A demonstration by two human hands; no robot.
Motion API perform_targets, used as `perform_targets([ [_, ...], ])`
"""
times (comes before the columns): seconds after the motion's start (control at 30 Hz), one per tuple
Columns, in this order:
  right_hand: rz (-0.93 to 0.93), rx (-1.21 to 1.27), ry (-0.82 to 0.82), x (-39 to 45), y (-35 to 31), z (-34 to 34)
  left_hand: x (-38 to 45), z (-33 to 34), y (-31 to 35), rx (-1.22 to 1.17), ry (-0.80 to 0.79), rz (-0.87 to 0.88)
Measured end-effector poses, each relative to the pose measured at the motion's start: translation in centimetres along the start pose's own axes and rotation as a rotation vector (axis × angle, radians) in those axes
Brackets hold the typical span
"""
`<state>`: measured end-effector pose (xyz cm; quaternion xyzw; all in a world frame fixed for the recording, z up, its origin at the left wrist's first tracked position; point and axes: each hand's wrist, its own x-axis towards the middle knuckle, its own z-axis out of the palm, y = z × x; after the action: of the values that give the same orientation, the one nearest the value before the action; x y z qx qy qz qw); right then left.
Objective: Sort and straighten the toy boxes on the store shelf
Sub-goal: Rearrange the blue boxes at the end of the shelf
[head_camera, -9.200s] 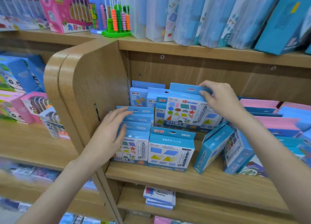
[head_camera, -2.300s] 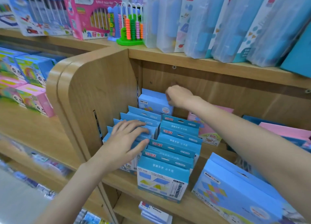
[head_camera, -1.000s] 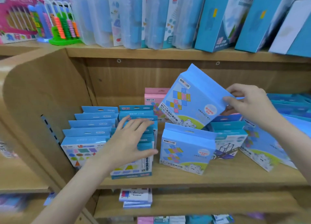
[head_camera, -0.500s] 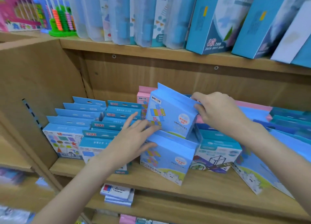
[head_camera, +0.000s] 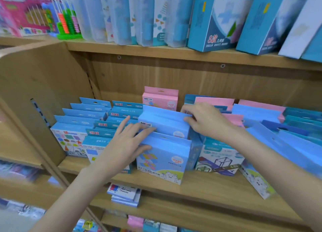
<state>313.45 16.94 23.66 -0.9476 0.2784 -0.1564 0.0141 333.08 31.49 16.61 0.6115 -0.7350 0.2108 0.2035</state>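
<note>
Two light blue bear boxes stand one behind the other at the middle of the wooden shelf (head_camera: 217, 184). My right hand (head_camera: 203, 120) grips the top right corner of the rear blue box (head_camera: 165, 122). My left hand (head_camera: 125, 142) lies with straight fingers on the left edge of the front blue box (head_camera: 163, 160) and against the rear one. Two rows of small blue shape-card boxes (head_camera: 76, 127) stand upright to the left. A pink box (head_camera: 160, 97) stands behind the blue pair.
A cube-frame box (head_camera: 219, 160) stands right of the front box, with pink and blue boxes (head_camera: 261, 113) leaning further right. Tall blue boxes and clear cases (head_camera: 217, 19) line the upper shelf, an abacus (head_camera: 68, 22) at its left. The wooden side panel (head_camera: 40, 92) closes the left.
My right hand has lowered the tilted blue box into the row, upright behind the front blue box. My left hand slid from the small card boxes to the blue pair's left edge.
</note>
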Motion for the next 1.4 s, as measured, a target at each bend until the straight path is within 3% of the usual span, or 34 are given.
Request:
perform_targets([
  [0.13,0.042,0.076,0.024,-0.3,0.0,2.1,-0.6,-0.1,-1.0,-0.005,-0.002,-0.032],
  [0.27,0.016,0.11,-0.114,-0.7,-0.2,2.4,-1.0,0.0,-1.2,-0.001,-0.027,-0.027],
  [0.4,0.144,0.229,0.067,-3.2,0.7,0.2,-0.6,0.0,-0.2,-0.083,-0.028,-0.03],
  [0.5,0.29,0.198,0.15,-5.1,1.0,-0.4,0.4,0.4,1.3,-0.095,-0.03,0.013],
  [0.6,0.4,0.058,0.038,-5.1,-0.2,1.1,1.4,1.3,2.1,-0.024,-0.057,0.036],
  [0.7,0.43,-0.065,0.033,-4.6,-0.8,2.5,1.6,2.2,2.0,0.033,-0.041,0.037],
  [0.77,0.416,-0.046,0.14,-4.9,-0.5,2.9,1.6,2.4,1.9,0.044,-0.014,0.037],
  [0.9,0.395,0.234,0.601,-6.2,-1.1,1.6,1.5,2.5,1.9,0.056,0.014,0.042],
  [1.0,0.406,0.395,0.716,-7.6,-1.6,-0.8,1.5,2.4,1.9,0.049,0.012,0.04],
  [1.27,0.444,0.573,0.616,-13.0,0.3,-3.7,1.7,2.3,2.0,0.043,-0.026,0.033],
  [1.4,0.36,0.498,0.433,-14.6,0.7,-3.6,1.8,2.0,1.6,-0.027,-0.051,0.052],
])
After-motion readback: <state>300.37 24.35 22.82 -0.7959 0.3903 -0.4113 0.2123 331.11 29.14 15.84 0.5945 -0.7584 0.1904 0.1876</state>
